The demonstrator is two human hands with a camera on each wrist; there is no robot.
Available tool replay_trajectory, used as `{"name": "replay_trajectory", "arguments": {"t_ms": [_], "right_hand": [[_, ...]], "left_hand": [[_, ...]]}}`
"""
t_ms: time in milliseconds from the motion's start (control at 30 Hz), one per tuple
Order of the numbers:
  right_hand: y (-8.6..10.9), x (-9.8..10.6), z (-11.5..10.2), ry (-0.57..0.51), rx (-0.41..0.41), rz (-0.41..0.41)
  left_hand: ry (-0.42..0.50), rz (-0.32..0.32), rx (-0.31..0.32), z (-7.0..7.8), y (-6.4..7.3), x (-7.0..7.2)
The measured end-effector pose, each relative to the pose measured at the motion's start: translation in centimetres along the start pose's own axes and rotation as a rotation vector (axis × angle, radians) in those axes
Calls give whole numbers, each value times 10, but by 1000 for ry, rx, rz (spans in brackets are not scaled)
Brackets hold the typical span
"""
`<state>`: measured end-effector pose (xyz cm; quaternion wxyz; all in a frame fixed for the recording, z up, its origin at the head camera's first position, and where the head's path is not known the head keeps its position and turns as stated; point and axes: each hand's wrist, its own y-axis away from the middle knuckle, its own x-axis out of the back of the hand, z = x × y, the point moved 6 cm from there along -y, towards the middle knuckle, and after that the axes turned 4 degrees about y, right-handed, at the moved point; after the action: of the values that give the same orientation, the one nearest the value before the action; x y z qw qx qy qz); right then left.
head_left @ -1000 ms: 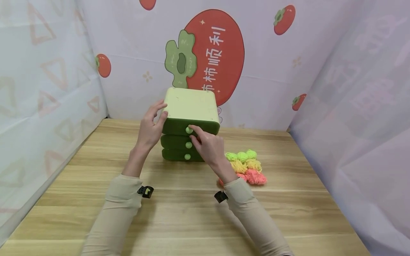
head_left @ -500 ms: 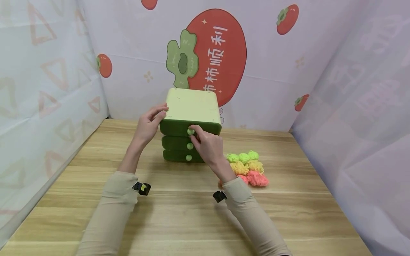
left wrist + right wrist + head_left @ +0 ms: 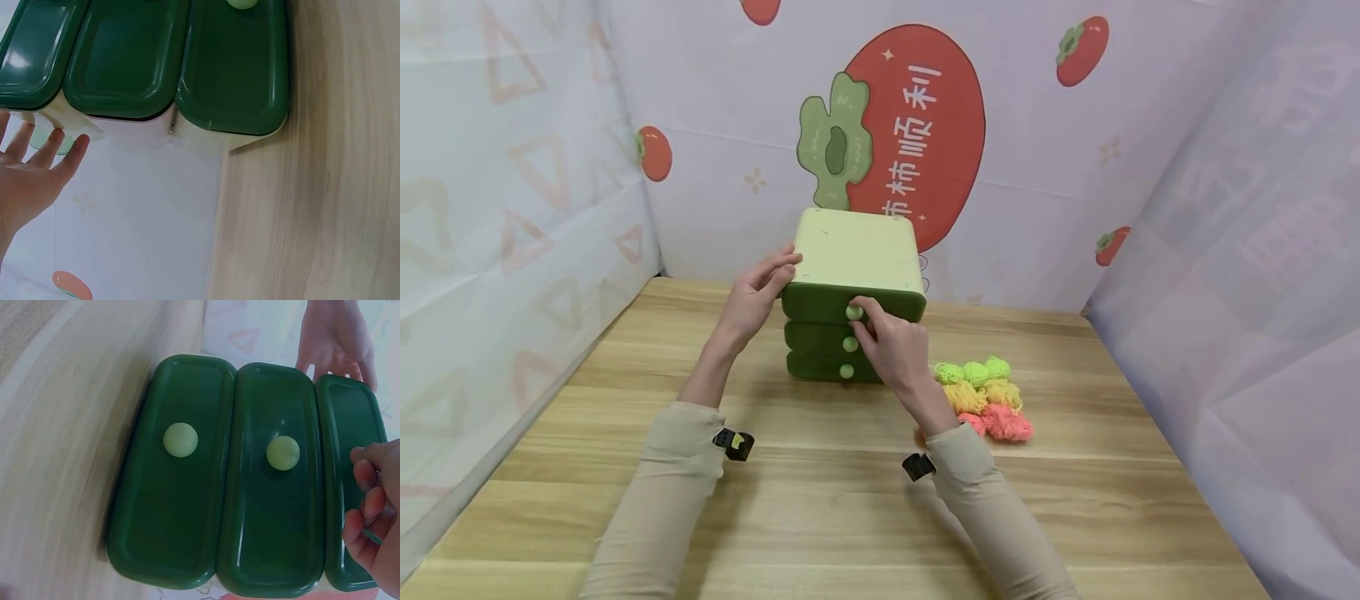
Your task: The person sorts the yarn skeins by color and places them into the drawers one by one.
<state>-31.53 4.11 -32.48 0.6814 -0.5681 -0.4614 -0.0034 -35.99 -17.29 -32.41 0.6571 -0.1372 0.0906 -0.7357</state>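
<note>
A small three-drawer cabinet [image 3: 856, 246] with a pale green top stands on the table, its dark green drawer fronts facing me. Each front has a round light green knob. My right hand [image 3: 897, 346] pinches the knob [image 3: 853, 312] of the top drawer [image 3: 812, 303] between thumb and index finger; the other fingers are curled in. My left hand [image 3: 751, 302] rests against the cabinet's upper left side, fingers fairly straight, as the left wrist view shows. In the right wrist view, the middle drawer's knob [image 3: 283, 453] and bottom drawer's knob [image 3: 180, 439] are untouched.
Right of the cabinet lie small yarn bundles in rows: lime green [image 3: 975, 372], yellow [image 3: 964, 397] and coral pink [image 3: 1007, 423]. My right forearm partly covers them. Fabric walls with a tomato print [image 3: 925, 125] enclose the wooden table [image 3: 820, 500] at the back and sides.
The top drawer's front has come slightly forward with my right hand on its knob. My left hand stays against the cabinet's side. The whole head view has shifted a little.
</note>
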Motion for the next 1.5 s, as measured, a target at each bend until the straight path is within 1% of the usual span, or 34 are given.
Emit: {"name": "replay_trajectory", "arguments": {"t_ms": [67, 100, 133, 300, 433, 567, 800, 933, 1200, 1300, 1500], "right_hand": [[2, 1, 0, -4, -5, -11], [3, 1, 0, -7, -6, -18], [4, 1, 0, -8, -6, -25], [8, 3, -3, -8, 1, -41], [11, 6, -5, -4, 12, -42], [13, 9, -8, 9, 29, -45], [21, 16, -13, -1, 62, -45], [26, 21, -17, 6, 96, -40], [34, 28, -24, 33, 130, -50], [36, 30, -27, 41, 155, -50], [37, 37, -31, 58, 190, -48]], "left_hand": [[0, -19, 3, 4, 4, -3], [1, -26, 2, 4, 4, -4], [-4, -33, 0, 2, 5, -4], [-9, -56, -17, -14, 3, 0], [-21, -78, -8, -17, 4, 2], [-14, -94, -6, -18, 4, 3], [3, -103, -16, -17, 4, 0], [3, -93, -14, -19, 4, -1], [15, -75, -5, -23, 2, -1], [18, -63, 5, -20, 3, 0], [13, -66, 6, 0, 9, -5]]}}
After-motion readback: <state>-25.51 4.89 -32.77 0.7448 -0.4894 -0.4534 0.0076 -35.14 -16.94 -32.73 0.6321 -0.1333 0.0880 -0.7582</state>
